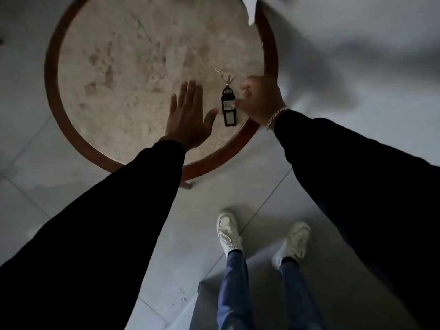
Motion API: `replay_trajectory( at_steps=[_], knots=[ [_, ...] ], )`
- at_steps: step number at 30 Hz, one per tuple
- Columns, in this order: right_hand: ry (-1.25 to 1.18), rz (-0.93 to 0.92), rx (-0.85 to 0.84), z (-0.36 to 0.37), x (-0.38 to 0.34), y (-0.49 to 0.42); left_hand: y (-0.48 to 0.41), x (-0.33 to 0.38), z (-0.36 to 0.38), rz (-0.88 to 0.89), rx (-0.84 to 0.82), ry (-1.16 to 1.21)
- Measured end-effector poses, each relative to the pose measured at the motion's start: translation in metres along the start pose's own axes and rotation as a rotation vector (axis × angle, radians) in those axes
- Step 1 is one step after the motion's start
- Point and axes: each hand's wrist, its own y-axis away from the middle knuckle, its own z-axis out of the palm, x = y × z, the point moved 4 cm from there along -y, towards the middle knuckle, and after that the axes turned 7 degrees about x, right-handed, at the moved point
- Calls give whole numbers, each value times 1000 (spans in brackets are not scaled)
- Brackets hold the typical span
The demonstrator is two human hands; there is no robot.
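A set of keys (223, 74) on a ring with black key tags (229, 106) lies on the round stone-topped table (123, 67), near its right rim. My left hand (188, 117) lies flat with straight fingers over the tabletop, just left of the tags. My right hand (260, 100) is at the table's right edge with curled fingers, its thumb and fingertips touching the side of the key tags. A bracelet sits on the right wrist.
The table has a reddish wooden rim (51, 75) and stands on a grey tiled floor (262, 191). My feet in white sneakers (228, 231) stand below the table. A white sheet (250, 5) overhangs the table's far right edge.
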Motion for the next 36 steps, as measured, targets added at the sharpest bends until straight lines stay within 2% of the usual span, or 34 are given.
replay_trajectory(
  at_steps=[5,15,20,28,36],
  knots=[
    [34,72,2,23,1,-8,-1,-11,28,-1,-24,-75],
    [51,165,-22,40,0,-24,1,-15,43,7,58,-159],
    [-231,348,-42,37,9,-26,0,-15,44,8,65,-151],
    [-572,585,-234,39,15,-29,-2,-17,47,11,77,-162],
    [-734,506,-260,6,7,-10,-2,-19,49,25,93,-162]
  ],
)
